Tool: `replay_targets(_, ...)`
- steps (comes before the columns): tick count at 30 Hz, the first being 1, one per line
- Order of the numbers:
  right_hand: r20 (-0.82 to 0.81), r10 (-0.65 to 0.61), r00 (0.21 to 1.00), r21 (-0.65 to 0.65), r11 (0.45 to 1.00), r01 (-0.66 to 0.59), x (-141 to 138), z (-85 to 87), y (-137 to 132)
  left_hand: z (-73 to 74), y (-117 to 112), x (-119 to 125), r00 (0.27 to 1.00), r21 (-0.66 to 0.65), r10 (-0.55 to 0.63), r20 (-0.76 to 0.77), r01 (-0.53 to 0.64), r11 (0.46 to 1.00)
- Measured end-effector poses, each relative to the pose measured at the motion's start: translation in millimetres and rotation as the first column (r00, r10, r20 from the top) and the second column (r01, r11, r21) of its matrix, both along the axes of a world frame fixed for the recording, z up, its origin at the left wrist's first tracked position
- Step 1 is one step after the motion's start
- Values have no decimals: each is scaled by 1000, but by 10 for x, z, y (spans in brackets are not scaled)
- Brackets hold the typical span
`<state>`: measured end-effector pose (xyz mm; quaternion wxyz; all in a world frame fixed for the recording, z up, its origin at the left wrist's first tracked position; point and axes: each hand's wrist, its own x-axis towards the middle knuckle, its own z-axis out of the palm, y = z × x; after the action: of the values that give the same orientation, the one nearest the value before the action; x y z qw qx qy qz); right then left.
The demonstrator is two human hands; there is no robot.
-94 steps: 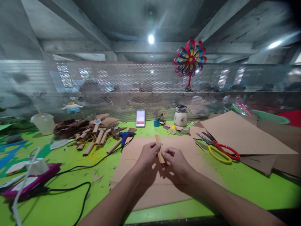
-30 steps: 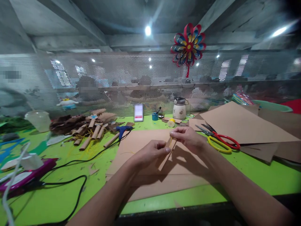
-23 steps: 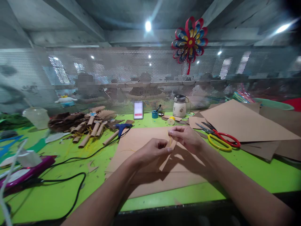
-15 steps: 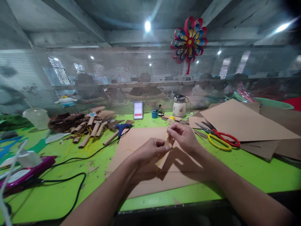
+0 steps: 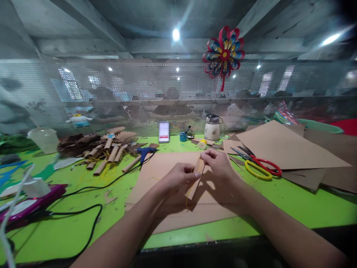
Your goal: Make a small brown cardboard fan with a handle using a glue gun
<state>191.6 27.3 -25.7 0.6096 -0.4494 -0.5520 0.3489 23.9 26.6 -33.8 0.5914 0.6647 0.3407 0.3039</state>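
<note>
A narrow strip of brown kraft paper (image 5: 193, 191) slants up between my hands, with a yellow string (image 5: 187, 203) running along it and dangling past its lower end. My left hand (image 5: 180, 178) is closed on the strip at mid-length, thumb on top. At the upper end, my right hand (image 5: 217, 163) pinches the strip and the string together; its fingertips partly hide that end. Beneath both hands lies a large kraft paper sheet (image 5: 156, 167) on the green table (image 5: 117, 230).
Two pairs of scissors, yellow-handled (image 5: 258, 170) and red-handled (image 5: 272, 167), lie at right beside stacked kraft sheets (image 5: 284, 145). A blue glue gun (image 5: 145, 152), rolled paper tubes (image 5: 113, 153), a phone (image 5: 164, 132), a yellow spool (image 5: 202, 144) and a jug (image 5: 212, 128) stand beyond. Black cable (image 5: 95, 219) crosses the left.
My right fingertips have shifted slightly down and right, and the strip's upper part shows more. My left hand keeps its hold. The view has tilted slightly.
</note>
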Motion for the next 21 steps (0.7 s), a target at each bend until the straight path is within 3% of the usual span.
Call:
replay_targets(7, -114, 198, 974, -166, 962, -215, 28, -49, 28, 9, -12, 1, 999, 5, -27, 20, 27, 1000)
replay_targets(10, -114, 185, 976, -187, 961, -204, 52, -25, 17, 30, -1, 10, 1000, -21, 16, 21, -16, 1000)
replay_targets(14, -61, 155, 986, -212, 963, -165, 46, 40, -35, 59, 37, 29, 979, -70, 120, 162, -110, 992)
replay_targets(21, 149, 438, 886, -406, 845, -349, -118, -8, -145, -4, 154, 7, 932, -103, 231, 281, -210, 972)
